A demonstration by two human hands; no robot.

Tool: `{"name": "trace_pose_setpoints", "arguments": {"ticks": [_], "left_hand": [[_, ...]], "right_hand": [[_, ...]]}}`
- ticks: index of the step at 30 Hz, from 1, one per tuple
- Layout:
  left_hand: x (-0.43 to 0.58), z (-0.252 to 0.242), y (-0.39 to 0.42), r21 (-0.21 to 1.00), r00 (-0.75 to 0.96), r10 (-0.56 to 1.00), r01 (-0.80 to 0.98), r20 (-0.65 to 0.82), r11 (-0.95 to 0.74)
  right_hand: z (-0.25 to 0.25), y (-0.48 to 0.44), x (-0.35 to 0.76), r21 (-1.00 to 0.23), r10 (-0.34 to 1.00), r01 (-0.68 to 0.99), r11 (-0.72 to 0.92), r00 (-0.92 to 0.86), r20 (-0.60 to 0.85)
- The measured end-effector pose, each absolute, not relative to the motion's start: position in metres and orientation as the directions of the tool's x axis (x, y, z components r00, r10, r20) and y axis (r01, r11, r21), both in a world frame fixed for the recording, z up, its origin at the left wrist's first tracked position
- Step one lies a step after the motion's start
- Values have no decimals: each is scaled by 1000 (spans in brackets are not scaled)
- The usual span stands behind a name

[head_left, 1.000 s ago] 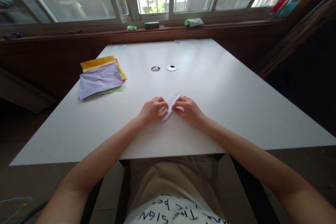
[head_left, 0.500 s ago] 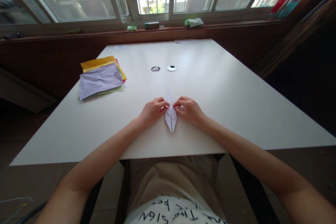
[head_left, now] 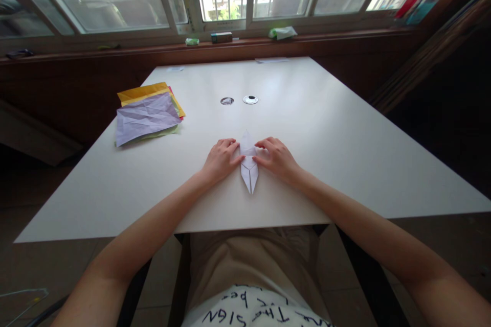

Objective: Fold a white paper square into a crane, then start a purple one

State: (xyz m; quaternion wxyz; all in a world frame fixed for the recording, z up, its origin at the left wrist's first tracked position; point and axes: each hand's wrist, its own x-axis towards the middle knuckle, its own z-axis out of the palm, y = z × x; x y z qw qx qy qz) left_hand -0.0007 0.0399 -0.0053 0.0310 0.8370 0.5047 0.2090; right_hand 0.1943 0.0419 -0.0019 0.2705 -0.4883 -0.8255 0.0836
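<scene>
A small white paper [head_left: 248, 166], folded into a narrow pointed shape, lies flat on the white table [head_left: 337, 133] close to its near edge, one tip pointing away from me and one toward me. My left hand [head_left: 221, 158] rests at its left side, fingers curled, fingertips pressing the paper's middle. From the right, my right hand [head_left: 276, 157] meets it the same way, with thumb and fingers pinching the paper's right edge. Both hands touch the paper at its widest part.
A stack of coloured sheets [head_left: 148, 112], a creased lilac one on top, lies at the table's left. Two round cable holes [head_left: 250, 99] sit mid-table. Small objects [head_left: 221, 37] line the windowsill beyond. A dark wooden panel stands at the right.
The paper turned from lying slanted to lying straight, its tips pointing away from and toward me. My fingers then loosened slightly and now press it flat from both sides.
</scene>
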Motion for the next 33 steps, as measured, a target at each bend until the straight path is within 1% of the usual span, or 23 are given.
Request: {"name": "trace_pose_setpoints", "arguments": {"ticks": [5, 10, 15, 20, 23, 27, 33], "left_hand": [[-1, -6, 40, 258, 421, 850, 824, 317, -504], [-1, -6, 41, 315, 417, 853, 802, 313, -508], [0, -6, 43, 421, 403, 857, 750, 322, -511], [3, -5, 40, 507, 365, 873, 712, 322, -485], [5, -5, 39, 585, 337, 889, 670, 309, -457], [6, -4, 39, 715, 310, 915, 575, 260, -398], [6, -6, 39, 863, 234, 948, 408, 216, -298]], "right_hand": [[-5, 43, 195, -378, 856, 781, 497, -371, 360], [-6, 43, 195, -390, 849, 763, 516, -396, 349], [-6, 44, 195, -415, 850, 746, 521, -404, 339], [-6, 44, 196, -430, 842, 727, 535, -411, 350], [-6, 44, 196, -441, 842, 720, 536, -412, 349], [-5, 43, 195, -440, 844, 724, 532, -411, 345], [-6, 43, 194, -421, 839, 732, 535, -405, 363]]}}
